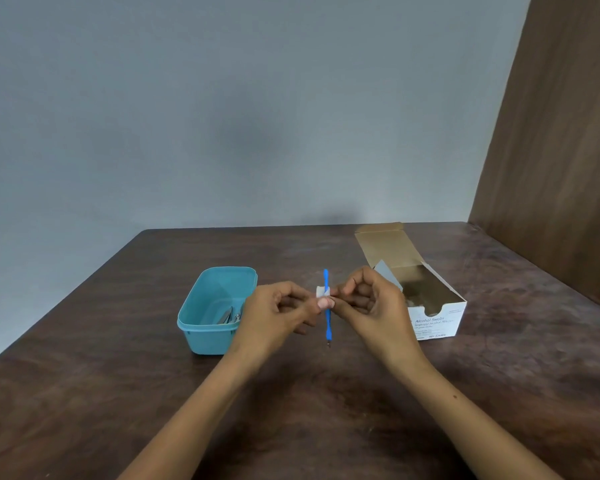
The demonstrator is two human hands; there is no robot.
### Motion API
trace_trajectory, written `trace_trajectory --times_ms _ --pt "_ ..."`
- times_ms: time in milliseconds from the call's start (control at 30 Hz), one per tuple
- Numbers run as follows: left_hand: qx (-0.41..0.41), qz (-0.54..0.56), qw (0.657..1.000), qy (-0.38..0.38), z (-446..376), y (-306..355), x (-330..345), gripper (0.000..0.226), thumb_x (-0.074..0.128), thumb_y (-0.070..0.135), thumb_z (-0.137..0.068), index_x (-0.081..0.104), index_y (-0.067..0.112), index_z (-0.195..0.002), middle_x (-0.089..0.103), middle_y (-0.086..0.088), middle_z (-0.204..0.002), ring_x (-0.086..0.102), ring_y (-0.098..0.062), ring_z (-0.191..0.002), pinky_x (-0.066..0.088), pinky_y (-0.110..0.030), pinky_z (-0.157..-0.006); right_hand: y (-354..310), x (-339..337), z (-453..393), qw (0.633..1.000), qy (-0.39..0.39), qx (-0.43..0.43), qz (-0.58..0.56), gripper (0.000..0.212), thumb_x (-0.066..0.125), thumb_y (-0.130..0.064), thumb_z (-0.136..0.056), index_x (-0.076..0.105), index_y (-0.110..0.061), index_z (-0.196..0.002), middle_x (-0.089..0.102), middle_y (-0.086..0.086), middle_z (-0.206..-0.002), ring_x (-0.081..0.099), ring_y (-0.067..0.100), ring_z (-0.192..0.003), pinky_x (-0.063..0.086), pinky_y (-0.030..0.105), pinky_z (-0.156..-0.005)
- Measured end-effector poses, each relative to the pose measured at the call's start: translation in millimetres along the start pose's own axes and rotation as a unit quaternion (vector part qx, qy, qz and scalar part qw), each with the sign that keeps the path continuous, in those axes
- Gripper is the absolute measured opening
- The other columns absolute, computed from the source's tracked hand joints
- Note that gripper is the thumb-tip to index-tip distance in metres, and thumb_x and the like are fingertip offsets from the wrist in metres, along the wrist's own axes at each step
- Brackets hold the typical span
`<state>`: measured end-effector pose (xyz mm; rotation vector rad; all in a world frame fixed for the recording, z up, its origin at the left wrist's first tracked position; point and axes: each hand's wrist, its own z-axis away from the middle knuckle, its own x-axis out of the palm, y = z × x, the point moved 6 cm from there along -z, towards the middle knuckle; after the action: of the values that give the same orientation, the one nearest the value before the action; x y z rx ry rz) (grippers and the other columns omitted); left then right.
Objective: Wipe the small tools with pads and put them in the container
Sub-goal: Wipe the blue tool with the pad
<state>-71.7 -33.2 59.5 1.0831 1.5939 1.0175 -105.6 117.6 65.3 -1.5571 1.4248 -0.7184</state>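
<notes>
- Head view, only one available.
- Progress: teal container (201,306) sits left of frame centre on the table (118,375). A few metal tools (226,317) already lie inside at its near right; I judge those wiped and stowed. Exact count not readable, partly hidden behind the left hand.
- In hand now: one blue tool (326,323), slim stick, roughly upright at frame centre, above the table, metal tip pointing down.
- White pad (322,291) is wrapped on the upper half of the shaft, so wiping looks mid-step, not finished.
- Left hand (278,313) grip: fingers curled, thumb and fingertip pinching the pad against the shaft.
- Right hand (371,303) grip: fingers curled, closed onto the tool just right of the pad; exact contact is small, hard to resolve.
- Tool relative to grip: both pinches meet at the upper-mid shaft; top end pokes out above the fingers, longer lower part hangs free below them.
- Left to do, my read: finish the wipe, drop the blue tool in the container just left of the left hand.
- Swab box (430,306) is open, right of the right hand. No other loose tools visible on the table.
</notes>
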Motion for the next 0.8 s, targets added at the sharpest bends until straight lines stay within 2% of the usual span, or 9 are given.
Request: trace_trajectory --times_ms 100,233,333,500,667,800 --pt "-0.017 -0.019 0.999 -0.034 2 -6 8 0.025 0.082 0.020 -0.067 0.072 0.007 -0.084 0.075 -0.006 -0.075 0.072 -0.015 -0.068 0.058 -0.024 -0.061 -1 -2 0 0.997 0.019 0.019 -0.070 0.030 0.075 0.007 -0.072 0.049 -0.009 -0.073 0.071 0.010 -0.080 0.072 0.018 -0.081 0.056 0.026 -0.073" --pt "-0.025 0.044 0.998 -0.032 7 -7 14 0.016 0.076 0.004 -0.075 0.070 -0.003 -0.087 0.072 -0.019 -0.075 0.069 -0.021 -0.065 0.056 -0.022 -0.058 -1 -5 1 0.986 0.058 0.047 -0.149 0.032 0.074 0.010 -0.070 0.048 -0.008 -0.074 0.070 0.019 -0.084 0.072 0.018 -0.081 0.054 0.018 -0.068" --pt "-0.032 0.072 0.995 -0.052 6 -5 13 0.008 0.071 0.006 -0.079 0.072 0.000 -0.084 0.072 -0.013 -0.070 0.069 -0.016 -0.061 0.056 -0.021 -0.058 -1 -8 0 0.973 0.075 0.063 -0.211 0.033 0.073 0.010 -0.071 0.048 -0.011 -0.078 0.073 0.012 -0.079 0.072 0.021 -0.083 0.054 0.020 -0.068" --pt "-0.040 0.087 0.990 -0.106 3 -1 9 0.012 0.067 0.009 -0.083 0.074 0.002 -0.090 0.072 -0.010 -0.070 0.069 -0.016 -0.062 0.057 -0.022 -0.062 -1 -18 -2 0.946 0.108 0.080 -0.296 0.034 0.073 0.007 -0.070 0.049 -0.016 -0.080 0.072 0.018 -0.087 0.070 0.031 -0.089 0.056 0.022 -0.070" --pt "-0.041 0.105 0.988 -0.101 2 -3 5 0.015 0.063 0.009 -0.086 0.074 0.000 -0.092 0.066 -0.005 -0.065 0.069 -0.017 -0.066 0.058 -0.024 -0.064 0 -6 1 0.948 0.060 0.101 -0.295 0.037 0.076 -0.001 -0.063 0.049 -0.014 -0.085 0.074 0.013 -0.083 0.072 0.021 -0.083 0.056 0.022 -0.072" --pt "-0.050 0.113 0.985 -0.122 3 -1 7 0.020 0.060 0.012 -0.089 0.072 -0.002 -0.093 0.060 -0.004 -0.063 0.071 -0.020 -0.070 0.059 -0.025 -0.067 3 -4 3 0.946 0.049 0.123 -0.296 0.043 0.078 -0.006 -0.057 0.049 -0.012 -0.089 0.074 0.016 -0.085 0.072 0.022 -0.083 0.058 0.028 -0.079"
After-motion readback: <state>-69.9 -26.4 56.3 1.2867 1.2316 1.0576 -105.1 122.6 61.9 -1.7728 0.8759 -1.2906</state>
